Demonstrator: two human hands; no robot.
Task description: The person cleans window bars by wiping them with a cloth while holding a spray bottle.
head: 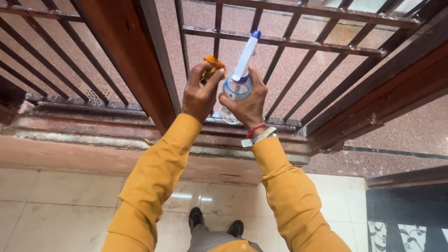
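Observation:
My right hand [247, 103] grips a clear spray bottle [235, 88] with a white trigger head and a blue nozzle tip [255, 34] that points up toward the window bars. My left hand [200, 93] is closed on a small orange cloth [214, 62], pressed against a vertical dark metal bar [217, 28] of the window grille. The two hands are close together, nearly touching. Both arms wear mustard-yellow sleeves. A red thread and a pale band sit on my right wrist [258, 134].
A dark metal grille [298, 44] fills the window, set in a reddish-brown wooden frame [121, 56]. A worn stone sill [93, 135] runs below it. Pale floor tiles [56, 200] and my dark shoes [196, 217] lie beneath. A dark patterned panel [406, 224] stands at the lower right.

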